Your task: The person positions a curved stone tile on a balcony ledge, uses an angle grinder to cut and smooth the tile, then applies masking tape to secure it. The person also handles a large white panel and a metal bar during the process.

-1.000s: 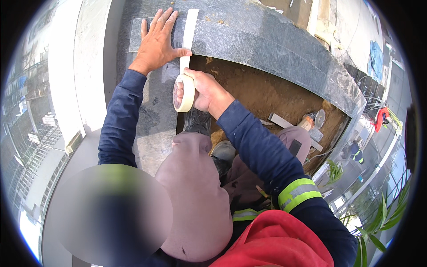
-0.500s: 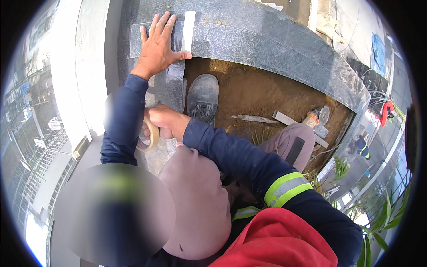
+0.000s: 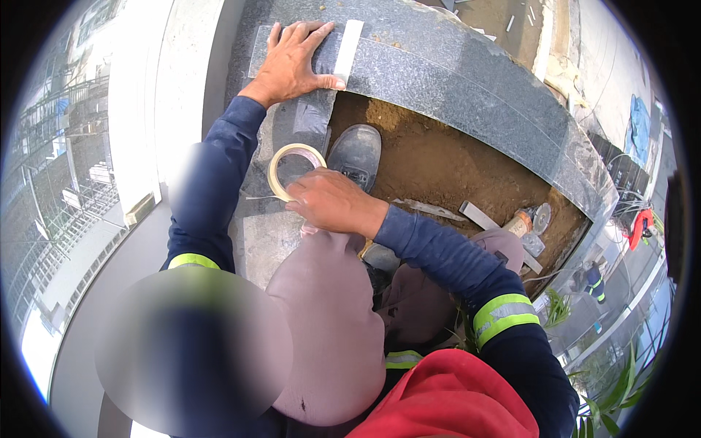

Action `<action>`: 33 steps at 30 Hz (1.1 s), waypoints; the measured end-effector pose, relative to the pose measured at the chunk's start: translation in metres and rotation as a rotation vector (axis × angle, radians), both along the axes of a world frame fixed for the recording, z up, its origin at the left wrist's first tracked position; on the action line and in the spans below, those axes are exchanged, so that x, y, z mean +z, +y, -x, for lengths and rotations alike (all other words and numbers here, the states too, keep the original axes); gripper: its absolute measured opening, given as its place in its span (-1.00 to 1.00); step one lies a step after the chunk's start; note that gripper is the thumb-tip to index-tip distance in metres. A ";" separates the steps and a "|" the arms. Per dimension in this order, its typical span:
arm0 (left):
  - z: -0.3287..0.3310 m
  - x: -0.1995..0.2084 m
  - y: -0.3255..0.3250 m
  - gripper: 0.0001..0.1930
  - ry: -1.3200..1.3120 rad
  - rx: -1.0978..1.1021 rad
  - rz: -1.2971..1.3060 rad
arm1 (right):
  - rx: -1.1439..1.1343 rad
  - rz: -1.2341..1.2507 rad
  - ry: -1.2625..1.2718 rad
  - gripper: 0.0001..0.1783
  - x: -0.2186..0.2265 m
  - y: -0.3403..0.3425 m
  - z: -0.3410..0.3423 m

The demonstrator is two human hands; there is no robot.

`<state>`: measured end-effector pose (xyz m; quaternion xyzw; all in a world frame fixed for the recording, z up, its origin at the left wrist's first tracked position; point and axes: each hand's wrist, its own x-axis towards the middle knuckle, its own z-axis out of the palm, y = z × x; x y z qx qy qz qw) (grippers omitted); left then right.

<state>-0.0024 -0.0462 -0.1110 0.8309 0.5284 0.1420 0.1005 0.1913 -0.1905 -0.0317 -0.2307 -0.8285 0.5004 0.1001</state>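
My left hand [image 3: 290,64] lies flat on the grey stone slab [image 3: 438,69], fingers spread. Its thumb touches the lower end of a pale strip of tape [image 3: 350,50] stuck across the slab. Closer to me, my right hand [image 3: 332,198] grips a roll of masking tape [image 3: 274,174] by its lower right edge. The roll stands tilted, its ring facing up, with a short loose tail at its lower left. Beneath it is a dusty grey stone ledge [image 3: 255,237].
A brown soil bed [image 3: 431,157] lies inside the stone border, with my shoe [image 3: 355,155] at its edge. An angle grinder [image 3: 522,223] and a metal bar [image 3: 478,217] rest in the soil. A white wall [image 3: 179,87] rises at left. Green leaves [image 3: 621,387] stand at lower right.
My right hand has drawn the tape roll out from beside my left forearm, and the whole ring now shows. My left hand stays on the slab by the strip. The view has shifted slightly.
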 end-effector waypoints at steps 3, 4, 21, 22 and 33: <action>-0.012 0.002 -0.002 0.32 0.050 -0.004 -0.039 | -0.099 0.131 -0.131 -0.68 0.010 0.010 -0.017; -0.013 -0.002 -0.002 0.28 0.045 -0.008 -0.053 | -0.124 0.180 -0.174 -0.70 0.008 0.014 -0.025; -0.011 0.017 -0.004 0.01 -0.037 -0.020 0.001 | 0.085 -0.418 0.207 -0.62 -0.021 -0.016 0.019; -0.011 0.016 -0.004 -0.02 -0.029 -0.004 0.003 | -0.008 -0.367 0.159 -0.60 -0.015 -0.008 0.006; -0.046 0.010 0.013 -0.16 -0.229 0.396 0.070 | -0.604 -0.382 -0.076 -0.63 -0.035 0.159 -0.098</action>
